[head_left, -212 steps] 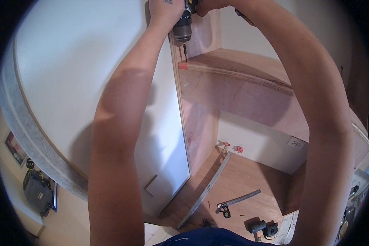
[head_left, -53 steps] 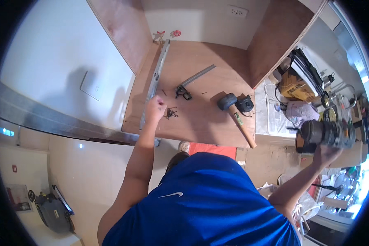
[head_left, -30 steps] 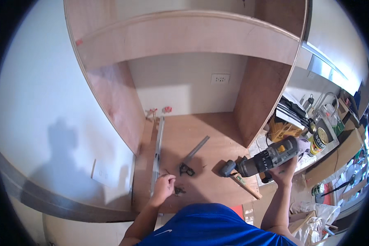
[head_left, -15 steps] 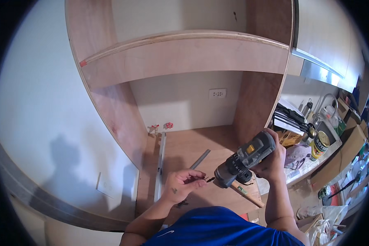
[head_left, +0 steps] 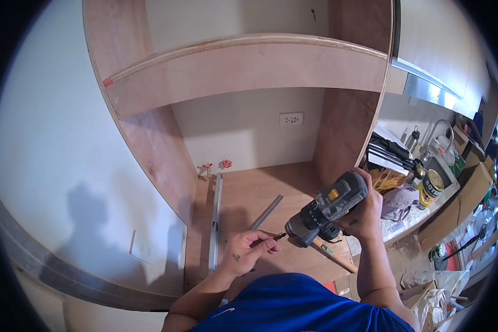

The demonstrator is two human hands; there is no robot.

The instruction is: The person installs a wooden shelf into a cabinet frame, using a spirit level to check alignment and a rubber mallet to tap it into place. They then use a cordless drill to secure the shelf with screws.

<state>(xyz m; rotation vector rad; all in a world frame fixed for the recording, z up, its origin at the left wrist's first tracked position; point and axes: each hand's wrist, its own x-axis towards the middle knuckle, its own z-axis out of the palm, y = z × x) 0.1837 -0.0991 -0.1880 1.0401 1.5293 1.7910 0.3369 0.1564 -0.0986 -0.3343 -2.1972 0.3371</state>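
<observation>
My right hand (head_left: pixel 364 214) is wrapped round the grip of a grey and black cordless drill (head_left: pixel 332 202) with a yellow patch on top. The drill's chuck points left and down toward my left hand (head_left: pixel 246 250). Thumb and fingers of that hand are pinched at the dark drill bit (head_left: pixel 280 236) in front of the chuck; its inner end meets the chuck's mouth. Beneath my hands lies the wooden cabinet floor (head_left: pixel 249 182). A grey metal bar (head_left: pixel 266 212) rests beyond my left hand, and a wooden handle with a green label (head_left: pixel 335 254) lies under the drill.
A long metal level (head_left: pixel 216 216) lies along the left side of the plywood cabinet. Two red valve knobs (head_left: pixel 226 164) and a socket (head_left: pixel 291 119) are at its back wall. A crossboard (head_left: pixel 254 69) spans overhead. To the right, a cluttered counter holds a yellow can (head_left: pixel 430 188).
The drill and my right hand have shifted slightly left and up. My left fingers have closed in on the bit, nearer the chuck. The whole view has tilted a little.
</observation>
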